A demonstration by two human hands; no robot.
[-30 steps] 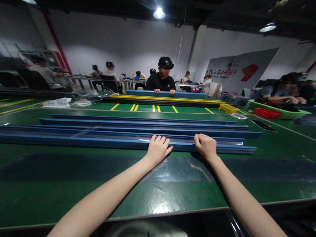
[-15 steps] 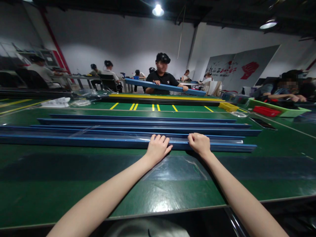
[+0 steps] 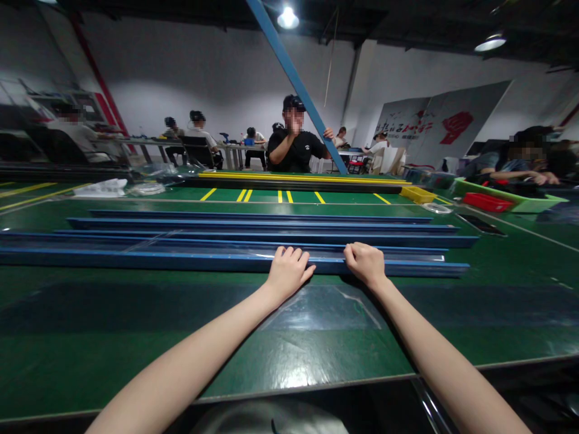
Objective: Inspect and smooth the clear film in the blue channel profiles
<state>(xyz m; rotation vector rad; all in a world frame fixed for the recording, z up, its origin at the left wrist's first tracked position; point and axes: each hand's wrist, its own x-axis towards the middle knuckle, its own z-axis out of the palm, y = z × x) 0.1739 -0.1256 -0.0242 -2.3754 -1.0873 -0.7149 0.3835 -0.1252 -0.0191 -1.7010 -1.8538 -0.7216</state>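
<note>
Green desk (image 3: 217, 361) fills the lower view. Wide transparent sheet (image 3: 136, 310) flat on it, on the wearer's side of several parallel blue channels. Nearest blue channel (image 3: 158, 260) lies lengthwise left to right, under both hands, with clear film (image 3: 257, 255) showing inside. Across the desk, co-worker in black shirt (image 3: 303, 149) has 1 hand on a steeply slanted blue profile (image 3: 284, 60), other hand raised at head height. Black-and-yellow profiles (image 3: 294, 180) lie in front of that person. Far right: green bin (image 3: 538, 205), then red tray (image 3: 486, 203), yellow tray (image 3: 417, 194), smaller. Left hand (image 3: 289, 270): fingers loosely spread, resting over nearest channel's near wall, thumb apart. Right hand (image 3: 367, 263): fingers curled narrow, fist-like, at same wall, just right of left hand; can't tell if pinching anything. Dark phone (image 3: 482, 224) flat at right; clear coil (image 3: 437, 208) near yellow tray.
</note>
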